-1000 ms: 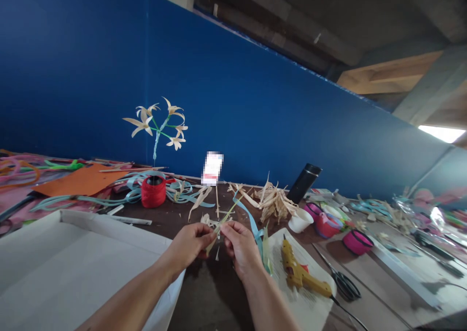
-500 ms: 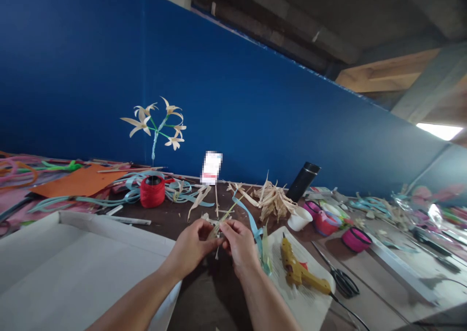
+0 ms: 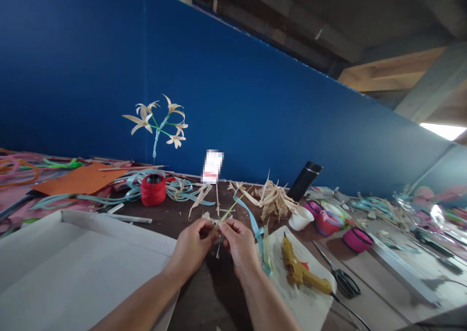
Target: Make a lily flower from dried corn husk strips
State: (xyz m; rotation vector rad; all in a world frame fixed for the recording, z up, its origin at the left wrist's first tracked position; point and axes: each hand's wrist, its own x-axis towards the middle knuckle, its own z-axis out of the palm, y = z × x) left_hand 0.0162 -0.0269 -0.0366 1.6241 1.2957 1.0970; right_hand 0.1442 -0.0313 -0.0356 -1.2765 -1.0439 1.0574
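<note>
Close together over the dark table (image 3: 204, 302), both hands pinch around a thin pale green strip (image 3: 229, 210) that points up and to the right. My left hand (image 3: 193, 248) has its thumb and fingers closed at the strip's lower end. Touching the same spot, my right hand (image 3: 239, 246) has its thumb and forefinger pressed together. What lies between the fingertips is small and partly hidden. Just behind the hands are pale husk scraps. A light blue ribbon (image 3: 250, 216) curls down beside my right hand.
A white tray (image 3: 80, 272) fills the left front. At the right are a yellow glue gun (image 3: 301, 272), scissors (image 3: 345, 280), a white cup (image 3: 301, 218), dried husks (image 3: 273, 199) and a black bottle (image 3: 305, 180). Husk flowers (image 3: 156, 126) rise from a red spool (image 3: 153, 191) at back left.
The fingertips have shifted slightly closer together, and the green strip shows more plainly between them. The camera view has moved a little.
</note>
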